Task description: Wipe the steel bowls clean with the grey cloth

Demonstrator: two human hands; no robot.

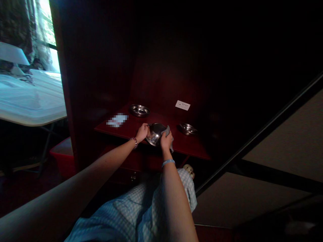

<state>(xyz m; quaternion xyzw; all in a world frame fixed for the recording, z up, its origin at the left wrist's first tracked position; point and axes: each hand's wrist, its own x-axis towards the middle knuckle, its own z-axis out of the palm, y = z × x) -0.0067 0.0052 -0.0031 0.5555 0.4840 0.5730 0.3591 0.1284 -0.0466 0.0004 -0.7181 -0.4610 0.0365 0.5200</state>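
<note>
Between my two hands a shiny metal bowl (154,133) is held tilted over the front edge of a dark red desk top (133,130). My left hand (142,132) pinches the bowl's left rim. My right hand (166,141) is closed on a grey cloth (167,130), which presses against the bowl's right side; part of the cloth hangs below the fingers. A second metal bowl (139,111) stands at the back left of the desk top. To the right sits another metal bowl (187,129), or possibly a stack; the dim light hides which.
A blurred-out white item (117,120) lies on the desk's left. The back panel carries a white socket plate (183,105). Left of the dark side panel (68,67) stand a pale folding table (32,107), a lamp (13,53) and a red bin (63,158). A dark diagonal bar (227,166) crosses on the right.
</note>
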